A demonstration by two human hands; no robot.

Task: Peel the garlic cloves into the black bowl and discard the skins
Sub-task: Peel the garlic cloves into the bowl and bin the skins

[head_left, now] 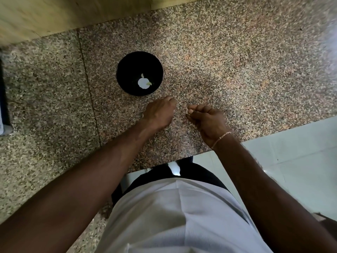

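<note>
A black bowl stands on the speckled granite counter, holding peeled white garlic near its bottom. My left hand hovers just in front of the bowl with its fingers curled under; what it holds is hidden. My right hand sits beside it to the right, fingers curled, with thumb and fingertips pinching a small piece of garlic skin. The two hands are a small gap apart.
The counter's front edge runs diagonally below my wrists, with pale floor tiles beyond it at right. A yellowish wall borders the counter at the back. A dark object lies at the far left edge.
</note>
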